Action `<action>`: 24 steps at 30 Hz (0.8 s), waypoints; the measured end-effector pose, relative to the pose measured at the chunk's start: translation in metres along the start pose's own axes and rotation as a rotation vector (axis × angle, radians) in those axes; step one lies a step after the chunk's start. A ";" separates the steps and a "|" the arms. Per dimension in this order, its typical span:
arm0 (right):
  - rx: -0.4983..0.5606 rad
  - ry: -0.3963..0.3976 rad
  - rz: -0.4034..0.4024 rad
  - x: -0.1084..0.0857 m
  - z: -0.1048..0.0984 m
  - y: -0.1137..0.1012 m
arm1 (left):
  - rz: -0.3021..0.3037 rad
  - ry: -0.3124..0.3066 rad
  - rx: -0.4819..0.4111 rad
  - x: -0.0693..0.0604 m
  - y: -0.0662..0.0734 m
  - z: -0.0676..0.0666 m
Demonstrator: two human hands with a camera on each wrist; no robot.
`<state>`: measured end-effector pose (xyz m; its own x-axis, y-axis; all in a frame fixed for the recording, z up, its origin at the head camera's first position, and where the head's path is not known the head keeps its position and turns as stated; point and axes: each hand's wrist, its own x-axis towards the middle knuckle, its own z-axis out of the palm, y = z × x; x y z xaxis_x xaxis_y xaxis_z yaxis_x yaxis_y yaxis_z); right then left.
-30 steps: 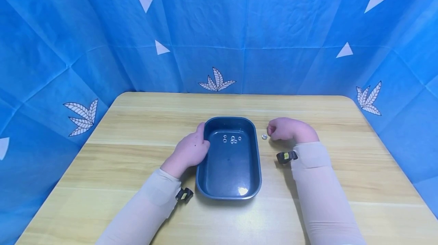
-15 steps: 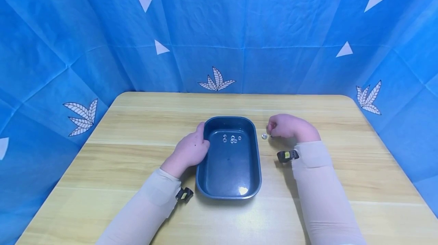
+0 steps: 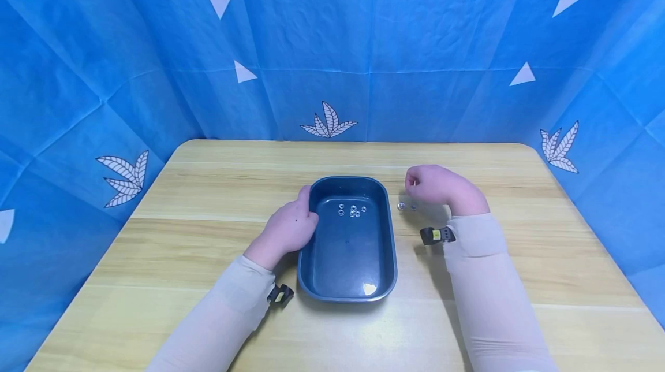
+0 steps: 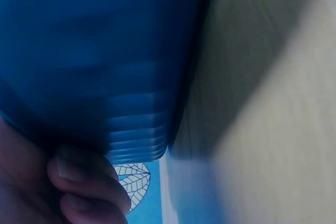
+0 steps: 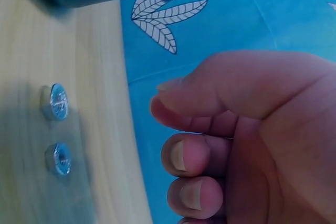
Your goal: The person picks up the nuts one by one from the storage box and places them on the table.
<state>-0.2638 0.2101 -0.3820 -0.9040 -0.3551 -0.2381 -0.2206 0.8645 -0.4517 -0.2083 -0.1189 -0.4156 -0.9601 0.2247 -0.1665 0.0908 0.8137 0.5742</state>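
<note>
My left hand [image 3: 292,224] grips the left wall of a dark blue rectangular tray [image 3: 387,245], its fingers curled beneath the rim in the left wrist view. Several small shiny metal nuts [image 3: 353,209] lie inside, in the tray's far half. To the right of the tray, my right hand [image 3: 441,187] hovers above the table with fingers curled and thumb against the index fingertip. Whether something small sits in that pinch is hidden. Below it on the wood lie two nuts, a left nut [image 5: 59,102] and a right nut [image 5: 62,159], apart from each other.
The light wooden table [image 3: 218,187] extends on all sides of the tray. Behind it hangs a blue curtain [image 3: 436,43] with white triangles and leaf prints. Both wrists wear black straps, such as the right strap [image 3: 436,235].
My right hand has risen and drawn away from the tabletop, uncovering the second nut beside the first. The left hand, the tray and the nuts inside it have stayed in place.
</note>
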 end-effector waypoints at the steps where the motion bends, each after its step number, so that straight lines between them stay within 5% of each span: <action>1: -0.003 0.006 -0.004 0.000 -0.001 -0.001 | -0.001 0.000 0.003 0.000 0.000 0.000; 24: 0.009 0.136 -0.120 -0.008 -0.006 -0.041 | -0.005 -0.003 0.006 0.000 0.000 0.000</action>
<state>-0.2496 0.1796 -0.3566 -0.9127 -0.4035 -0.0644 -0.3269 0.8157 -0.4773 -0.2078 -0.1189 -0.4156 -0.9598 0.2224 -0.1712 0.0882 0.8180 0.5684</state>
